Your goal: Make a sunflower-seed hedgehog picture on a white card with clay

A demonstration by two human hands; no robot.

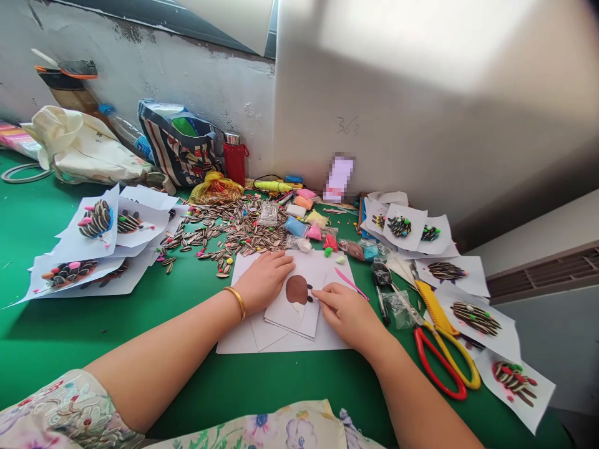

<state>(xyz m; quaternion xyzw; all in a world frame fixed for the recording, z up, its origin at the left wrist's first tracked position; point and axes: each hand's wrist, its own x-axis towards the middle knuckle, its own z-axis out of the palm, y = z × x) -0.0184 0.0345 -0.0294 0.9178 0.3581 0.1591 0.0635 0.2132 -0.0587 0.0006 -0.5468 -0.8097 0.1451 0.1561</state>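
Flower-patterned clothing borders the near side of a green worktop that runs back to a scuffed pale wall, its surface showing between the forearms and along the left. Midway, a small white card bearing a brown shape lies on larger white sheets, the left hand flat there, fingers together, the right hand touching dark pieces beside the brown, whether pinching I cannot tell. Striped seeds crowd the back; scissors and decorated papers line the right edge.
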